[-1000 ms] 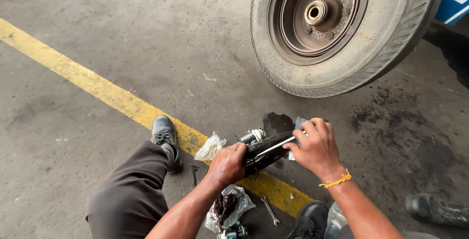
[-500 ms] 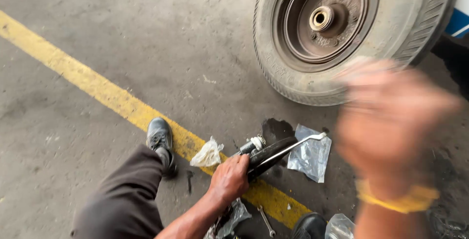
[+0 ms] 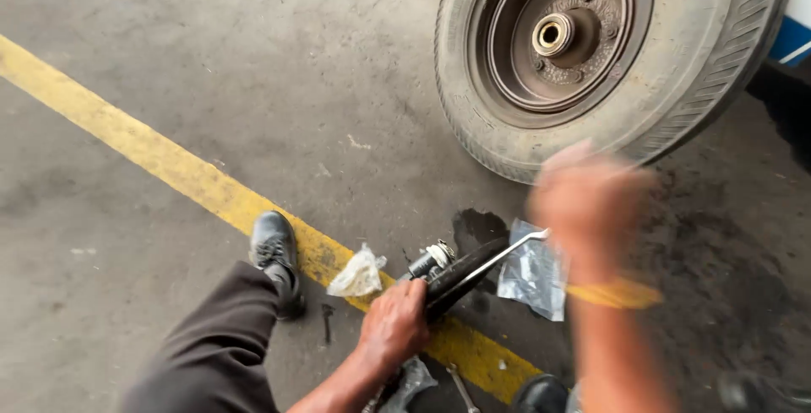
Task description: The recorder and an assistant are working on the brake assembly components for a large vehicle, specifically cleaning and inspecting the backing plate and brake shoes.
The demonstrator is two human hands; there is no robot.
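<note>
Vehicle workshop: wheel (image 3: 608,58), oil-stained concrete (image 3: 253,84)

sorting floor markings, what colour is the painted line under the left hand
Yellow line, head view.

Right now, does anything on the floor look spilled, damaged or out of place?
A dark wet-looking stain marks the concrete beside the black cylindrical part, which the left hand grips. A crumpled clear plastic bag lies loose by it. The right hand is too blurred to judge.
</note>
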